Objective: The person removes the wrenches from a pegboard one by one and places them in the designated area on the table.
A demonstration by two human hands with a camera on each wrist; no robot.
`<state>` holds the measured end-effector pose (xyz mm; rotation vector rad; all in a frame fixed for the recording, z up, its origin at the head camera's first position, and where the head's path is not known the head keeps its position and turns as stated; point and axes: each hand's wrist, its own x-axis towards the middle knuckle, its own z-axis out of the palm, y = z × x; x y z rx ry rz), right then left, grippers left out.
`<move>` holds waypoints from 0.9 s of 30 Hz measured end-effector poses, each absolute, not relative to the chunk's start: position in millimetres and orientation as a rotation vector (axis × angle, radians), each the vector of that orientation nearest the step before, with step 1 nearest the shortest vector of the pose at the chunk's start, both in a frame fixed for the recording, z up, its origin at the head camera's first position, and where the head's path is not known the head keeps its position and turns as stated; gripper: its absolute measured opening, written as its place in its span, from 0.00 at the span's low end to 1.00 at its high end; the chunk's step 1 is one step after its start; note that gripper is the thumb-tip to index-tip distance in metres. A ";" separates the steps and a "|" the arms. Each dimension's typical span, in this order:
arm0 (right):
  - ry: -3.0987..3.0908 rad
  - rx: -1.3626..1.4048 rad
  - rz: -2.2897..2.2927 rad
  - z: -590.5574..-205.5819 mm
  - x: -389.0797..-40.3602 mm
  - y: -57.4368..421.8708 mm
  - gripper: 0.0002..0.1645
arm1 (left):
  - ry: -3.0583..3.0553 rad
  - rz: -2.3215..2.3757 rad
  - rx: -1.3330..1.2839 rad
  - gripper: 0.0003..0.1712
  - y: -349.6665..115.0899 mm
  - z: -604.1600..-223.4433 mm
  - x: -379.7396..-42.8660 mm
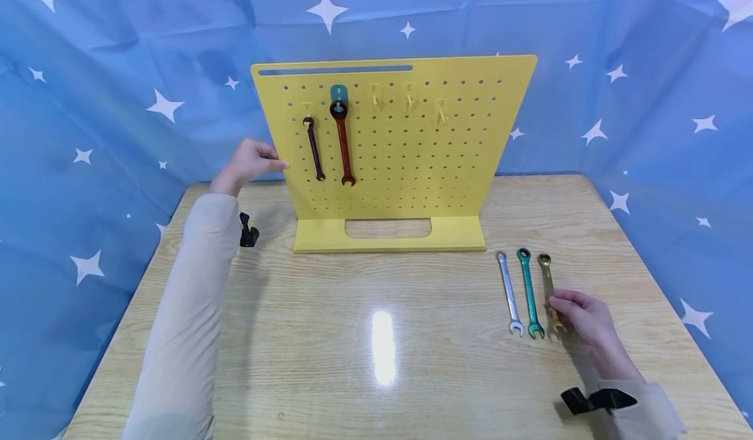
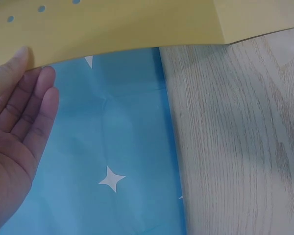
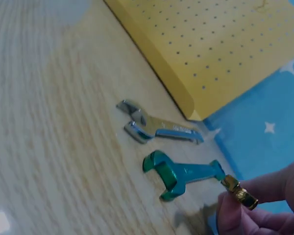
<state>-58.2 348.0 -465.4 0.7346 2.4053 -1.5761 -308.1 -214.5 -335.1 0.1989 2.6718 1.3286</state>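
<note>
My left hand (image 1: 250, 162) is at the left edge of a yellow pegboard (image 1: 412, 159), thumb on the front face and fingers behind the edge. In the left wrist view the thumb (image 2: 19, 61) lies over the board's rim. On the right, my right hand (image 1: 588, 319) pinches a gold combination wrench (image 1: 547, 283) between thumb and fingers, near its open end. That gold wrench (image 3: 240, 192) also shows in the right wrist view, end on. Beside it on the table lie a green wrench (image 1: 529, 293) and a silver wrench (image 1: 508, 293).
A dark purple wrench (image 1: 314, 149) and a red wrench (image 1: 344, 142) hang on the board's left side. Several yellow hooks, such as this hook (image 1: 410, 99), stand bare to their right. A blue star-patterned cloth (image 1: 659, 67) surrounds the wooden table (image 1: 306, 335).
</note>
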 end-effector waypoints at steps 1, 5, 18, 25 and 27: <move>2.436 0.730 -1.526 -465.5 -58.5 348.0 0.22 | 2.674 1.328 0.195 0.14 -214.6 -335.1 -308.5; 2.518 0.724 -1.445 -467.1 -59.4 346.8 0.26 | 2.671 1.327 0.190 0.14 -214.7 -334.7 -309.0; 2.669 0.692 -1.278 -467.1 -61.8 338.8 0.22 | 2.669 1.324 0.184 0.14 -215.7 -334.1 -308.1; 2.726 0.678 -1.225 -467.7 -62.6 337.6 0.19 | 2.674 1.323 0.188 0.13 -214.9 -334.8 -308.6; 2.731 0.675 -1.220 -467.2 -62.7 337.1 0.19 | 2.676 1.319 0.191 0.12 -214.7 -335.2 -308.9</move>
